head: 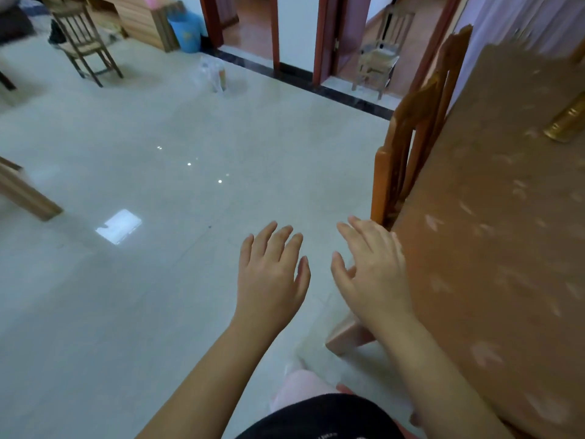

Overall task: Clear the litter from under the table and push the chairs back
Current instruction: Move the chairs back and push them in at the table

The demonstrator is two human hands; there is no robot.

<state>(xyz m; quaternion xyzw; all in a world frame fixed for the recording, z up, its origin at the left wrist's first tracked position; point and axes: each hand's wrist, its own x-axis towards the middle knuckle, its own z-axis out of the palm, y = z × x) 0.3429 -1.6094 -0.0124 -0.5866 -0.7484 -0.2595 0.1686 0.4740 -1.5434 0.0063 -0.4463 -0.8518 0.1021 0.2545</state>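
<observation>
Chairs [411, 128] of orange-brown wood stand tucked in along the near side of the tabletop [493, 217], their carved backs rising just beside its edge, one behind the other. A patterned brown cloth covers the tabletop, and a gold-coloured cylinder [568, 122] lies on it toward the far right. Both hands are out in front of the person, palms down, fingers spread and holding nothing. The left hand [272, 274] hangs over bare floor [158, 296]; the right hand [373, 270] is just beside the tabletop's edge and near the closest chair back, though I cannot tell whether it touches either. Below the right forearm a table leg [346, 335] meets the pale, shiny tiles.

Well apart from the table, out in the middle of the floor toward the doorways, sits a clear plastic bag [213, 72] with something orange inside. A blue bin [186, 31] stands beside a wooden cabinet [139, 20] at the far wall, with a dark slatted chair [84, 42] near it. Another small chair [378, 55] shows through the right-hand doorway.
</observation>
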